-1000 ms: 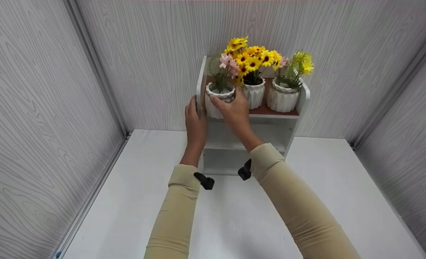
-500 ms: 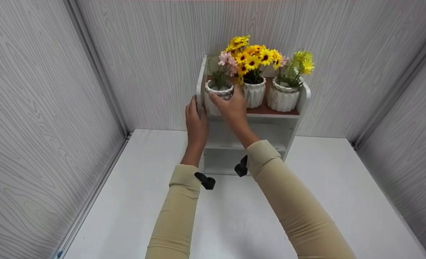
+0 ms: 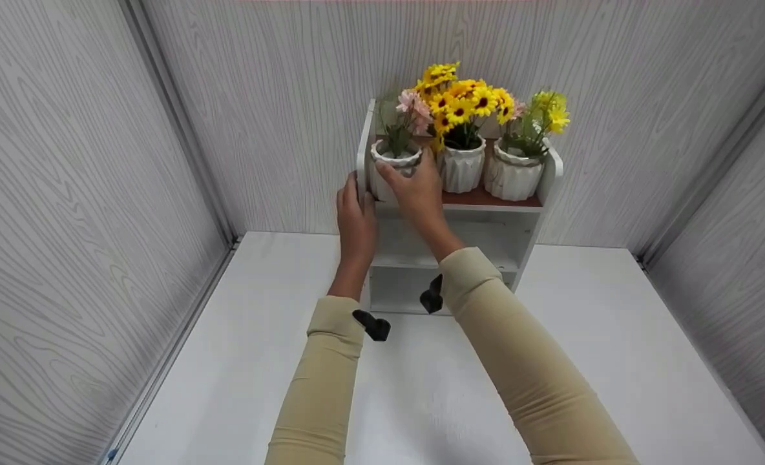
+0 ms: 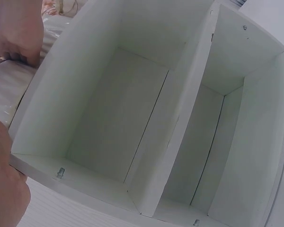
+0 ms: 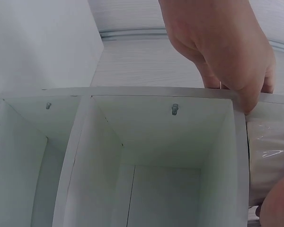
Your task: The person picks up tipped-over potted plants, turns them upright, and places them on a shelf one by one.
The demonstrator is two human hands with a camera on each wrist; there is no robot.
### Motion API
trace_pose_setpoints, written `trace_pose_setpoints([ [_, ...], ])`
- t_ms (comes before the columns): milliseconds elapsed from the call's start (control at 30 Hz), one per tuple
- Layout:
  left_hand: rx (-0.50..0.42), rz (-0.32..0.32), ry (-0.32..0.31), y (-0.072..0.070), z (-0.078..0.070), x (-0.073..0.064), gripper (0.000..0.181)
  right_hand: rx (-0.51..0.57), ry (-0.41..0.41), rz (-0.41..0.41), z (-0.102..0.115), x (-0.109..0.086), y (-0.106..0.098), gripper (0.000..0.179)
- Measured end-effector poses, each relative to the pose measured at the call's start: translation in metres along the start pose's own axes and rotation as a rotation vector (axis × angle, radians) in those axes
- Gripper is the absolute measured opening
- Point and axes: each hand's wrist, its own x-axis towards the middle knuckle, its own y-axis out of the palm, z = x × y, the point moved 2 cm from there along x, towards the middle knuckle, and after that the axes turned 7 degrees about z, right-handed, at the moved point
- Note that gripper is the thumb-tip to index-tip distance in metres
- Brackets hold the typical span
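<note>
A small white shelf unit (image 3: 450,208) with a red-brown top board stands against the back wall. My left hand (image 3: 358,223) grips its left side panel; in the right wrist view the thumb of this left hand (image 5: 222,47) lies at the front edge. At the left end of the top, my right hand (image 3: 421,194) holds a ribbed white flowerpot (image 3: 384,186) with pink flowers (image 3: 415,106), thumb in front and fingers at its right side. The left wrist view shows the pot (image 4: 9,87) close along the top board, between both hands.
Right of the held pot stand a white pot (image 3: 463,171) of yellow flowers and another white pot (image 3: 515,177) with yellow-green flowers. Two compartments (image 4: 123,104) lie below the top board. The white table (image 3: 279,271) meets grey wood-grain walls (image 3: 279,116).
My right hand has moved the pink-flowered pot slightly up and back onto the shelf top. My left hand keeps its place on the side panel. The head view has shifted slightly.
</note>
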Motion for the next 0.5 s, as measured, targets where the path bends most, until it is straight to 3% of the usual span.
trace_pose_setpoints([
  [500, -0.016, -0.007, -0.01, -0.0006, 0.0006, -0.0007, 0.053, 0.015, -0.013, 0.004, -0.0039, 0.0082, 0.0054, 0.085],
])
